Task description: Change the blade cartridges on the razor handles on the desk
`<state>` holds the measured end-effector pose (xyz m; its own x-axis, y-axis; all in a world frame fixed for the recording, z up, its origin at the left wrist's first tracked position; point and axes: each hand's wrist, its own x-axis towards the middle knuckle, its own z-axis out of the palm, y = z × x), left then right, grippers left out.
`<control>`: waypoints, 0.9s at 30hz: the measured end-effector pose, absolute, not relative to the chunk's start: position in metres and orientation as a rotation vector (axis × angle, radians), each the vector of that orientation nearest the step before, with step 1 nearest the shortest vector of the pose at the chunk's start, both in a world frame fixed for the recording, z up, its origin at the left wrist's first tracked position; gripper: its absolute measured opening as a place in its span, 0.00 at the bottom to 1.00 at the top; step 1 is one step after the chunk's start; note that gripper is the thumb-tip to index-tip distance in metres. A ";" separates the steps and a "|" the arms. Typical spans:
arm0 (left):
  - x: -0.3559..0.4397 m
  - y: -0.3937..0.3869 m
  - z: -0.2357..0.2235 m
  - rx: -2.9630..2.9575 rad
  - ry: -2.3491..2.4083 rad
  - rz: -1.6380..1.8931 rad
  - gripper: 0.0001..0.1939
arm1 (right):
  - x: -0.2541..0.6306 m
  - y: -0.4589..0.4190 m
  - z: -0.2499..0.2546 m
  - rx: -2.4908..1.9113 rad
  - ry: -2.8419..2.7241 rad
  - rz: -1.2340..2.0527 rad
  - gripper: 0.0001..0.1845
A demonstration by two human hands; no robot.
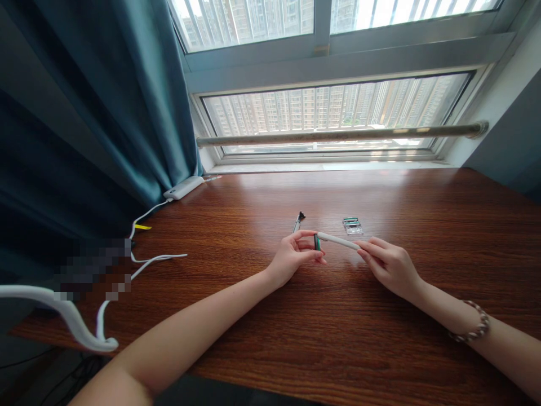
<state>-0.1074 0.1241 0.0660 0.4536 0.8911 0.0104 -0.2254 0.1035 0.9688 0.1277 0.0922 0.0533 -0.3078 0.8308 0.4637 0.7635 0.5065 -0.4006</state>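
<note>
Between the thumb and fingers of my left hand (293,256) is a small razor cartridge (316,242), dark with a green strip, held on edge. My right hand (389,265) pinches the end of a slim white brush (338,241), like a toothbrush. Its bristled head is at the cartridge, close to or touching it. Just beyond my left hand lies a razor handle (297,222) with a black head end, partly hidden by the fingers. A clear case (353,225) with more cartridges lies on the table past the brush.
The brown wooden table (236,327) reaches to the window sill. White cables (156,258) and a white power strip (183,188) lie along the left side by the blue curtain (139,101). A white curved tube (71,316) is at the near left edge.
</note>
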 end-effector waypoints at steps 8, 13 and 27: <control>-0.107 0.124 0.065 1.215 0.708 0.827 0.22 | 0.126 0.091 0.055 -1.198 -2.272 0.180 0.15; -0.109 0.127 0.066 1.121 0.691 0.935 0.21 | 0.127 0.090 0.056 -1.194 -2.156 0.175 0.14; -0.109 0.127 0.063 1.051 0.654 0.966 0.21 | 0.132 0.090 0.050 -1.105 -2.193 0.240 0.14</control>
<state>-0.1091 0.1268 0.0634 0.4483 0.8939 -0.0045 -0.3369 0.1736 0.9254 0.1317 0.0897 0.0497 -0.4239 0.7696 0.4776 0.6479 0.6261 -0.4339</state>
